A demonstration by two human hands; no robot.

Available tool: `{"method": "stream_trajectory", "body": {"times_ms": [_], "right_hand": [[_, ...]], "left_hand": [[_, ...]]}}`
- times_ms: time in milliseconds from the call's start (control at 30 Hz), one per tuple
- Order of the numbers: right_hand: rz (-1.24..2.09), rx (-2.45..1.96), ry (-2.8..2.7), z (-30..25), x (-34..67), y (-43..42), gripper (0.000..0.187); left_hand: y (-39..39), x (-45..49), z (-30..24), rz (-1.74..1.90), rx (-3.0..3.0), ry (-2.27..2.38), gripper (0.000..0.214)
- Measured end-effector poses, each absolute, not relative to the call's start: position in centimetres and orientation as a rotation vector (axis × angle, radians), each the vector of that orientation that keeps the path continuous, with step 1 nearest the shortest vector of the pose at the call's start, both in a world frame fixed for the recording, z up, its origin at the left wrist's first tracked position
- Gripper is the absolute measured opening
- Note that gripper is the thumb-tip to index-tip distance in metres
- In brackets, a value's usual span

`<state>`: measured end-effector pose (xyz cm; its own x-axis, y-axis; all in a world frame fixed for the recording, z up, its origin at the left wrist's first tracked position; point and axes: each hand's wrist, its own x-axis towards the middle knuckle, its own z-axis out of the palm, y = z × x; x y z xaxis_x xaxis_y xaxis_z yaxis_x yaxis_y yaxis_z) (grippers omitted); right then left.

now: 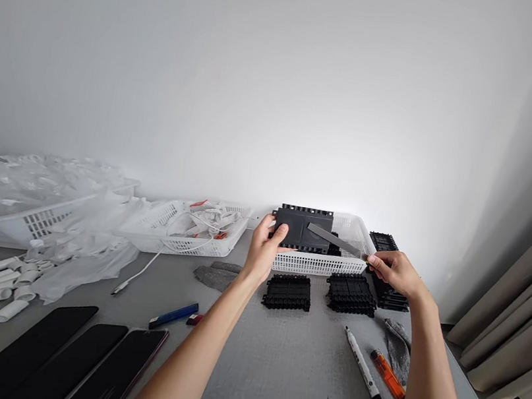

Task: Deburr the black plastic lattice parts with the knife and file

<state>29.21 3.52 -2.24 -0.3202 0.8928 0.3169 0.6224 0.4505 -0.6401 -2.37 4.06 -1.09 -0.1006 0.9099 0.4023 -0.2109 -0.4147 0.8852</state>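
My left hand is closed on the left end of a black plastic panel with knobbed edges, raised in front of a white basket. My right hand is closed around the near end of a long flat metal file, whose handle is mostly hidden. The file's far end lies over the panel's face; whether it touches cannot be made out. Below the hands, similar black panels lie in one stack and another stack. A taller stack stands partly behind my right hand.
A marker, an orange cutter and a grey cloth lie at right. Three dark phones, including one phone, lie at left, near white tube pieces. A basket holds cables; plastic bags fill another container.
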Motion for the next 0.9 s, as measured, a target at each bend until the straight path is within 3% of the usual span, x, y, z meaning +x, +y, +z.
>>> {"method": "stream_trajectory", "body": {"times_ms": [500,733,900], "right_hand": [[0.644,-1.244,-1.907,-2.3,30.2,3.3,0.059],[0.685,-1.070,-1.365,-2.4,19.9,3.1,0.065],[0.887,-1.059,-1.353,-3.0,15.0,2.3,0.057]], "left_hand": [[4.4,-2.8,-1.1,1.726,1.318,0.904,0.048],[3.4,1.1,-3.1,1.926,1.446,1.001,0.042],[2.5,4.0,-5.6,1.763,1.605,0.991,0.042]]}}
